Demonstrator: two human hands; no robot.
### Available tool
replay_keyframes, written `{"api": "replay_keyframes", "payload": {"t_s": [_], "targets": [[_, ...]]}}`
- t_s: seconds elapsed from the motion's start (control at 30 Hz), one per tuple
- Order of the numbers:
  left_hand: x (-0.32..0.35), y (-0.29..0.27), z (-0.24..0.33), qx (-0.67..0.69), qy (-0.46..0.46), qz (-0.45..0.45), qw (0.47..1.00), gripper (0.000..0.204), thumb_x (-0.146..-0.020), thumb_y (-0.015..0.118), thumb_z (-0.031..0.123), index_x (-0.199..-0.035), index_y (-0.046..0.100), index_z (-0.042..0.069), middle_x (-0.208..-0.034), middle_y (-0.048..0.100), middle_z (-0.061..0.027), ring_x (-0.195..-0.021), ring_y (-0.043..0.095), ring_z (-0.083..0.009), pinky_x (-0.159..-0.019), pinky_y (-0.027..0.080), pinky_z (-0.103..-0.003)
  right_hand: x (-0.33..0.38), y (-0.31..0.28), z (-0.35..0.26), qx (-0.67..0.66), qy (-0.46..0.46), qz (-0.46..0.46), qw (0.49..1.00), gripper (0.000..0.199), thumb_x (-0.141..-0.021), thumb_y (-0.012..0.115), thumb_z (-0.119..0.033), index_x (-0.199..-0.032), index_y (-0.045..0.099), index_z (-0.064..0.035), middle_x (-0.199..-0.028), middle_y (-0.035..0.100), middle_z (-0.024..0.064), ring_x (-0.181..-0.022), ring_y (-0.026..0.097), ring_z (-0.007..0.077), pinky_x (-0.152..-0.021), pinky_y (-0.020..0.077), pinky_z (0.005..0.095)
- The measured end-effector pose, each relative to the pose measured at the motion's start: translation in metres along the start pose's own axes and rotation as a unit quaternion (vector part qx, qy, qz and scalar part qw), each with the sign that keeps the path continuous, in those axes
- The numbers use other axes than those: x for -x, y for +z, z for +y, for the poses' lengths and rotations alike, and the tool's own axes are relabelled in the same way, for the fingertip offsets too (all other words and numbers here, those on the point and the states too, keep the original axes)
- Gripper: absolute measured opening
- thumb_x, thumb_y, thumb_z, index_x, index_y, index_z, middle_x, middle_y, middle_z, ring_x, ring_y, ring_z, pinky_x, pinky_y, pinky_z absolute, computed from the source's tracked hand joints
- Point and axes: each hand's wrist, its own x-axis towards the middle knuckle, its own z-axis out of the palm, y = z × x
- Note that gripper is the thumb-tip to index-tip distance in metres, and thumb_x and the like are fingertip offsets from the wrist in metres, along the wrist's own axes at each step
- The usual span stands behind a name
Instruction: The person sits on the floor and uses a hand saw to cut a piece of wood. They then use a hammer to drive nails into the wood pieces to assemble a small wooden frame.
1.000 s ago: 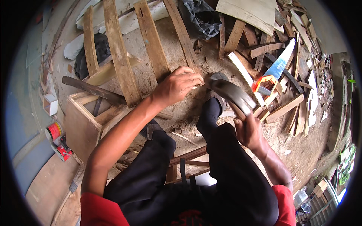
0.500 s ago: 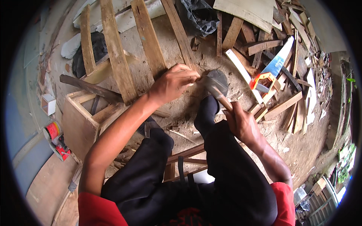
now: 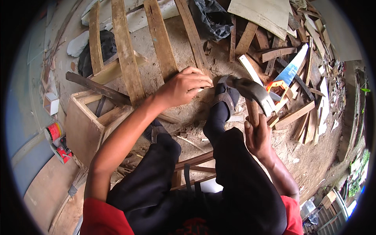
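Observation:
A claw hammer (image 3: pixel 252 91) with a metal head and wooden handle is raised in my right hand (image 3: pixel 259 139), whose fingers wrap round the handle. My left hand (image 3: pixel 183 89) rests by the near end of a long, narrow wooden plank (image 3: pixel 192 37), its fingertips pressed together. Whatever they pinch, if anything, is too small to make out. Another plank (image 3: pixel 160 41) runs up to the back of this hand. The hammer head is apart from the left hand, to its right, near my sandalled foot (image 3: pixel 225 96).
A handsaw (image 3: pixel 293 68) with an orange handle lies on scrap wood (image 3: pixel 295 114) at right. On the left stand a wooden box frame (image 3: pixel 84 127) and a red-labelled can (image 3: pixel 54 132). Black plastic bags (image 3: pixel 213 21) lie at the back.
The hammer has swung up and to the right, away from my left hand, with its head now turned over. My left hand stays at the plank's end.

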Motion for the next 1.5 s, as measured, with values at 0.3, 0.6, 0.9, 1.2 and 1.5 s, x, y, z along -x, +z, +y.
{"api": "replay_keyframes", "payload": {"t_s": [0.3,0.6,0.9,1.2,1.5], "targets": [[-0.067,-0.017,-0.041,-0.160,0.129,0.015,0.979,0.026,-0.097,0.055,0.022,-0.085,0.070,0.004,-0.081,0.068,-0.0093,-0.093,0.064,-0.0228,-0.107,0.040,-0.044,-0.005,0.016,0.012,0.004,-0.042,-0.057,0.997,0.033,-0.094,0.062,-0.012,-0.120,0.046,0.0029,-0.081,0.061,0.0263,-0.074,0.063,0.0479,-0.061,0.0480,0.0484],[-0.068,-0.001,-0.039,-0.206,0.031,-0.093,0.974,0.029,-0.090,0.056,0.019,-0.067,0.063,0.004,-0.071,0.057,-0.0075,-0.083,0.058,-0.0242,-0.113,0.029,-0.049,-0.012,0.016,0.018,-0.039,0.069,-0.032,0.996,0.024,-0.099,0.058,-0.020,-0.110,0.047,-0.0015,-0.065,0.059,0.0195,-0.063,0.064,0.0406,-0.054,0.0453,0.0459],[-0.076,-0.001,-0.033,-0.242,0.030,-0.108,0.964,0.028,-0.089,0.057,0.018,-0.066,0.064,0.005,-0.073,0.058,-0.0093,-0.084,0.058,-0.0260,-0.109,0.032,-0.049,-0.020,0.027,0.025,-0.124,0.039,-0.011,0.991,0.023,-0.098,0.060,-0.017,-0.110,0.053,0.0012,-0.068,0.058,0.0163,-0.058,0.061,0.0295,-0.054,0.0456,0.0404],[-0.078,0.004,-0.035,-0.241,0.050,-0.080,0.966,0.027,-0.091,0.059,0.019,-0.068,0.064,0.005,-0.072,0.056,-0.0078,-0.082,0.057,-0.0251,-0.108,0.031,-0.047,-0.010,0.028,0.030,-0.129,-0.006,0.005,0.992,0.023,-0.096,0.061,-0.015,-0.109,0.050,-0.0004,-0.065,0.057,0.0178,-0.057,0.061,0.0373,-0.051,0.0437,0.0432],[-0.080,0.004,-0.032,-0.242,0.047,-0.090,0.965,0.027,-0.093,0.060,0.020,-0.071,0.065,0.004,-0.073,0.058,-0.0072,-0.084,0.057,-0.0246,-0.108,0.030,-0.046,-0.006,0.028,0.033,-0.151,0.004,0.002,0.988,0.023,-0.096,0.061,-0.015,-0.110,0.050,-0.0012,-0.062,0.055,0.0185,-0.056,0.059,0.0389,-0.050,0.0428,0.0441]]}}
